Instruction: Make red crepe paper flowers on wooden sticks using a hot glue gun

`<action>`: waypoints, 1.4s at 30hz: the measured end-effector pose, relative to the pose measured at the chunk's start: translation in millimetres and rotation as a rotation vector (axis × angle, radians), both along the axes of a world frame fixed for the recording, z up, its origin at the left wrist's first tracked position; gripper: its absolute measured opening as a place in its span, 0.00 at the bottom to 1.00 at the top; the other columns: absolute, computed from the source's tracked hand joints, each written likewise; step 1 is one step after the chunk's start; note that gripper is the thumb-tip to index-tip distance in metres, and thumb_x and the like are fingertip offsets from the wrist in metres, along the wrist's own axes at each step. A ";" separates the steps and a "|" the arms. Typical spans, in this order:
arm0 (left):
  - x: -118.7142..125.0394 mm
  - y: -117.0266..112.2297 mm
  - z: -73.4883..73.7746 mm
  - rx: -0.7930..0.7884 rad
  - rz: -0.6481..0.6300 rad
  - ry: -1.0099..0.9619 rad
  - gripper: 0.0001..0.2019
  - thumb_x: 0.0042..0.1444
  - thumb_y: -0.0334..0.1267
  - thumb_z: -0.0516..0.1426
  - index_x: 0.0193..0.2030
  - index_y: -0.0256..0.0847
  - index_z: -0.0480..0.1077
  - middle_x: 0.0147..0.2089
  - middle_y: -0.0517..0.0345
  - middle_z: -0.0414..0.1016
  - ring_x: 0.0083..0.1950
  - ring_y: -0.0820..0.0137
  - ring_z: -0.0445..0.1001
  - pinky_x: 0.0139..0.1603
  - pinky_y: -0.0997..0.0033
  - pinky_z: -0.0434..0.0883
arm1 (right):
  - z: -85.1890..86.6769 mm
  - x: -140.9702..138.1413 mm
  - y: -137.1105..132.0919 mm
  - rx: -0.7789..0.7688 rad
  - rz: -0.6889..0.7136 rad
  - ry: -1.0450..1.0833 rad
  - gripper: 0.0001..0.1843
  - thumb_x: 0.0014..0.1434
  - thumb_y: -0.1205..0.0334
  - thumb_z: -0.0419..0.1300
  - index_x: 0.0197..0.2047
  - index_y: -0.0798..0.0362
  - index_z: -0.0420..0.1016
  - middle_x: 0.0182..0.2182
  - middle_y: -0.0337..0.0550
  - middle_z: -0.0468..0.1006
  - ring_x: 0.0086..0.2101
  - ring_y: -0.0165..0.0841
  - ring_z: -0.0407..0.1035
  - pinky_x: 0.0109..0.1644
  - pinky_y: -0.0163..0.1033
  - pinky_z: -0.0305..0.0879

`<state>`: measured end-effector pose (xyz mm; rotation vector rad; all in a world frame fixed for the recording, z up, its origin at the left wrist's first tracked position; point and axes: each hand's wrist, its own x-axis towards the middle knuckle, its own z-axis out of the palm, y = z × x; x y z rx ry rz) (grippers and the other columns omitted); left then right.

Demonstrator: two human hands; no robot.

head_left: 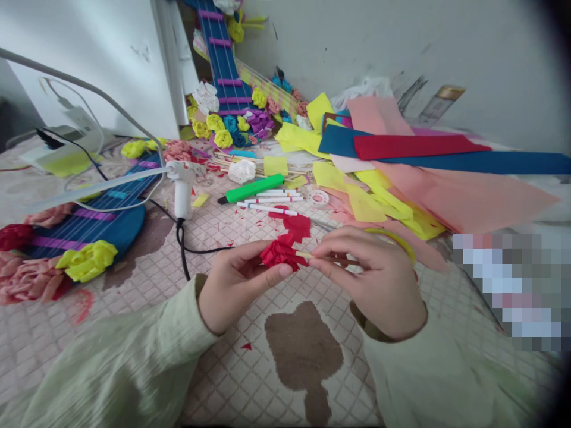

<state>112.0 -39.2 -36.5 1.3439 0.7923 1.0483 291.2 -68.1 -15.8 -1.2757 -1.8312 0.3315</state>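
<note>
While a red crepe-paper flower is held just above the patterned tablecloth, the left hand pinches its petals between thumb and fingers, and the right hand pinches the thin wooden stick at its base between thumb and fingertips. Just beyond lie red paper scraps, white-barrelled pens, a chunky green marker and a tape roll. Crepe-paper strips spread farther right; a blue guitar cutout lies at left.

Paper flower before the pens
</note>
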 end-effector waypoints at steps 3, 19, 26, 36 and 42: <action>0.0 -0.2 1.9 -0.007 -0.013 0.032 0.07 0.44 0.28 0.63 0.33 0.40 0.78 0.29 0.60 0.80 0.29 0.77 0.73 0.34 0.82 0.72 | 0.2 -0.7 0.4 0.124 -0.023 -0.078 0.05 0.51 0.69 0.62 0.27 0.51 0.73 0.26 0.37 0.75 0.27 0.27 0.69 0.31 0.33 0.66; -1.4 -0.5 1.9 0.010 0.003 0.124 0.06 0.45 0.36 0.63 0.31 0.39 0.77 0.27 0.57 0.77 0.28 0.72 0.71 0.31 0.73 0.72 | 0.9 -2.5 -0.2 0.233 -0.067 -0.262 0.08 0.54 0.69 0.59 0.27 0.45 0.71 0.26 0.38 0.76 0.28 0.32 0.70 0.35 0.39 0.67; -1.8 -0.8 1.5 -0.026 -0.005 0.123 0.04 0.46 0.36 0.62 0.29 0.39 0.77 0.26 0.58 0.77 0.27 0.73 0.70 0.30 0.75 0.71 | 4.4 -4.1 -0.8 0.360 -0.057 -0.346 0.09 0.51 0.72 0.61 0.26 0.49 0.72 0.24 0.40 0.77 0.26 0.29 0.70 0.31 0.35 0.66; -3.6 -0.9 0.3 0.011 -0.004 0.104 0.06 0.45 0.37 0.63 0.32 0.39 0.77 0.30 0.56 0.79 0.29 0.71 0.73 0.33 0.72 0.74 | 2.6 -1.8 1.5 0.244 -0.017 -0.233 0.07 0.53 0.70 0.60 0.28 0.48 0.72 0.26 0.39 0.76 0.27 0.29 0.70 0.31 0.35 0.67; -3.2 1.6 -0.4 0.055 0.035 0.034 0.07 0.44 0.36 0.64 0.32 0.39 0.77 0.31 0.55 0.80 0.32 0.68 0.76 0.37 0.70 0.75 | 4.8 1.8 1.1 0.094 0.008 -0.108 0.05 0.54 0.69 0.58 0.30 0.48 0.71 0.28 0.39 0.75 0.29 0.31 0.70 0.31 0.37 0.67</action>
